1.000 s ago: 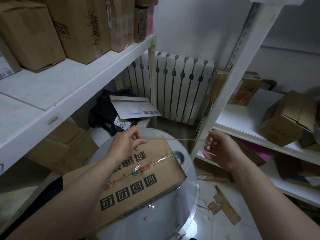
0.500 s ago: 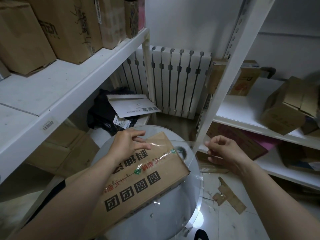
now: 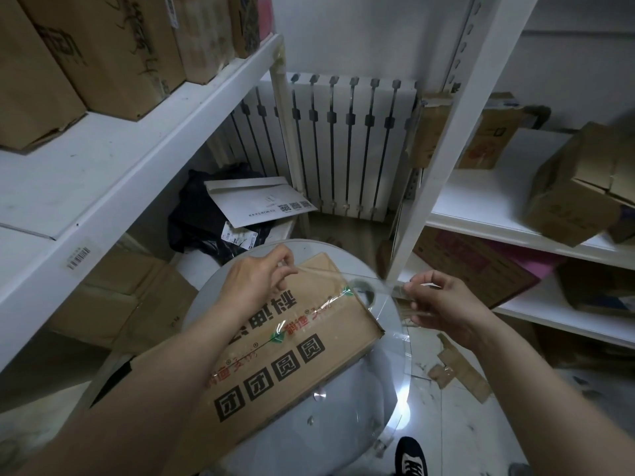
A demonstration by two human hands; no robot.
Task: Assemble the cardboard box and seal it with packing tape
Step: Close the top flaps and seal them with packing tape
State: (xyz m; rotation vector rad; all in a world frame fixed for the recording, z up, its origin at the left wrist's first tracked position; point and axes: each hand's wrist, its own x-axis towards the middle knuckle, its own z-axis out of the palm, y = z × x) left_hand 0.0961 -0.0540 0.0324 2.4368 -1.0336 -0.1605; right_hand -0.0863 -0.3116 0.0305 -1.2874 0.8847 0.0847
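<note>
A strip of clear packing tape (image 3: 347, 275) is stretched across the middle of the frame between the two hands. The left hand (image 3: 256, 286) pinches one end between thumb and fingertips, its grip clenched on the tape just above the far edge of the cardboard box (image 3: 295, 345). The right hand (image 3: 443, 304), right of centre, has its grip closed on the other end of the strip, off the box's right side; what else it may hold there is blurred. The tape runs from the left grip over the box's upper right corner to the right grip, and seems to hang just above the cardboard rather than lie on it, though contact cannot be told for sure.

The box lies flat on the round glass counter (image 3: 343, 424) in the lower middle of the frame, turned at an angle, under the left forearm. It is brown, printed with large black characters and smaller red ones, and a shiny band of clear tape already runs along its centre seam. A roll of tape (image 3: 364, 293) sits on the counter just past the box's right corner, below the stretched strip.

White shelves (image 3: 113, 173) with more cartons fill the upper left and right.
</note>
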